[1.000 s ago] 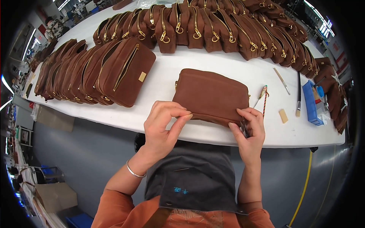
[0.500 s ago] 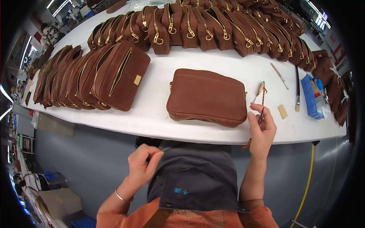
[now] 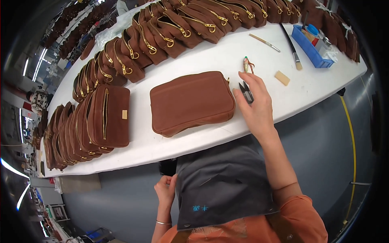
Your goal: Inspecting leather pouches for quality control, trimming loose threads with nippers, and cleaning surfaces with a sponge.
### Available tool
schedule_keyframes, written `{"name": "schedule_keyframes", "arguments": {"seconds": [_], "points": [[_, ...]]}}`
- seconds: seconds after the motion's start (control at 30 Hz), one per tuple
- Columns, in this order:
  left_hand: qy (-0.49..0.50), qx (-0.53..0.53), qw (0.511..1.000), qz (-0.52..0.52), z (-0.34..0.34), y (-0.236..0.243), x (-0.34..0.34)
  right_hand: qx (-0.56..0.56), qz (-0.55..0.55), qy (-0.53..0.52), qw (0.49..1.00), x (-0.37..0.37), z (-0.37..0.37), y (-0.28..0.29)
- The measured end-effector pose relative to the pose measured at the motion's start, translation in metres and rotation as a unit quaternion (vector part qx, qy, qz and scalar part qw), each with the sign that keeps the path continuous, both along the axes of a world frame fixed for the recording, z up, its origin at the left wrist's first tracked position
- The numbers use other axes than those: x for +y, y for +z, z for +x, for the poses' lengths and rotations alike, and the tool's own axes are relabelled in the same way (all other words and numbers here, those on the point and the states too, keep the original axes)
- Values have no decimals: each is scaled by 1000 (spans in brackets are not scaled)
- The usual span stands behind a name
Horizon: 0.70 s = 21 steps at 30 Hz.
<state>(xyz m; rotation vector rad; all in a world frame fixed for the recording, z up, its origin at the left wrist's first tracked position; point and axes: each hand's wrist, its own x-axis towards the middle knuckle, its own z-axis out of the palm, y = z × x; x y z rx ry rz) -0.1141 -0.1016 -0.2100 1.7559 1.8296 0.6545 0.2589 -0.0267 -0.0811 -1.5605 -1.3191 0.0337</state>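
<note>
A brown zipped pouch [image 3: 192,103] lies on its side on the white table [image 3: 139,152], its plain face up. Just right of it, my right hand [image 3: 259,107] is open, thumb and index finger spread. Between them are dark thread snips [image 3: 246,93], blades toward the far side, seemingly resting on the tabletop. Beyond the fingertips lies a small green-tipped tool [image 3: 245,65] with a red cord. Below the table edge, beside my apron, my left hand [image 3: 165,189] is closed in a pinch; whatever it holds, if anything, is too small to make out.
Brown pouches [image 3: 107,117] stand packed in a row at left, and more pouches [image 3: 174,32] curve along the back. At right are a beige block [image 3: 282,78], a thin brush [image 3: 264,42], a black-handled brush [image 3: 291,46] and a blue bin [image 3: 310,46] of supplies.
My view has turned to the right. My right hand has opened from its grip on the snips, which now sit beside the pouch. My left hand, still pinched, has come closer to the apron.
</note>
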Motion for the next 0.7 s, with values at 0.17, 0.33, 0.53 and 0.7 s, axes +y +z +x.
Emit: {"name": "schedule_keyframes", "arguments": {"seconds": [0.17,0.33,0.53,0.7], "points": [[-20,-94,982,164,12,24,15,133,-38,111,984,-11,-21,11],[6,-160,983,88,35,92,14,197,-37,157,967,-13,-24,5],[-67,-169,944,274,71,135,63,227,-29,195,954,-8,-30,-1],[-154,-324,913,193,102,144,91,224,21,198,954,-2,-31,2]]}}
